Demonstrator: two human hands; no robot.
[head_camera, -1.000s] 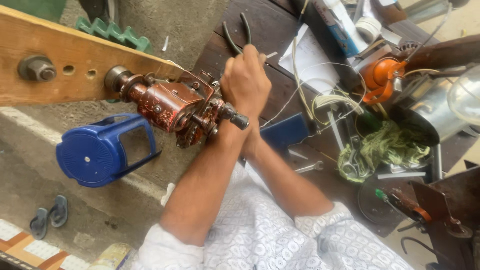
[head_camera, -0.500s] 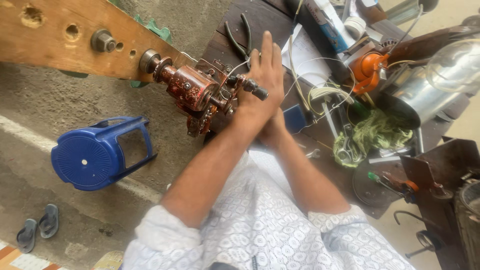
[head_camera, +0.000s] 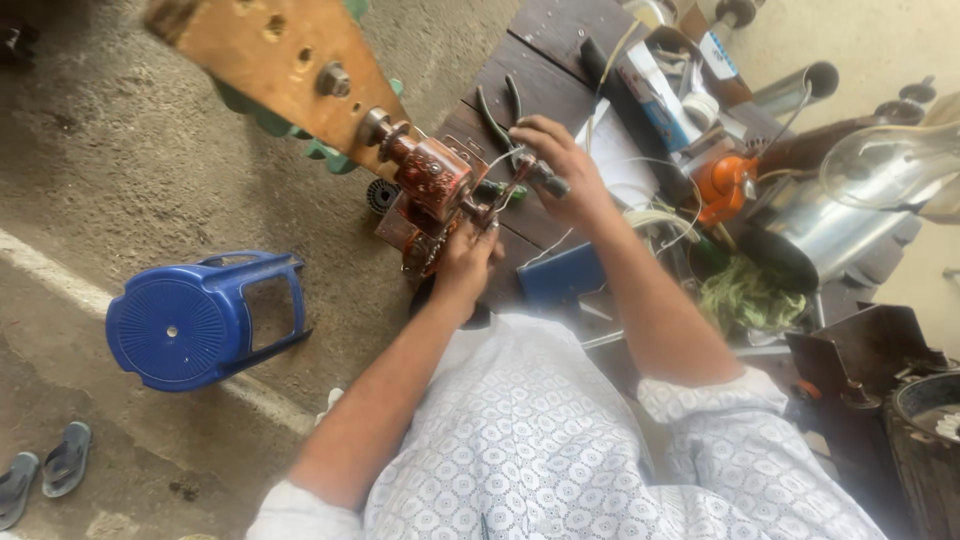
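Winding machine (head_camera: 435, 190), reddish-brown and rusty, sits bolted on a shaft to a wooden plank (head_camera: 270, 55) at the near edge of the dark worktop (head_camera: 545, 40). Left hand (head_camera: 465, 262) is under the machine's lower side, fingers curled against its frame; a firm grip cannot be confirmed. Right hand (head_camera: 555, 165) is closed around the black crank handle (head_camera: 548, 182) on the machine's right. Pliers (head_camera: 497, 110) lie on the worktop just beyond the right hand. Orange motor part (head_camera: 722, 185) and a tangle of green wire (head_camera: 748, 295) sit further right. Blue plastic stool (head_camera: 200, 320) lies tipped on the concrete floor, sandals (head_camera: 45, 472) near it.
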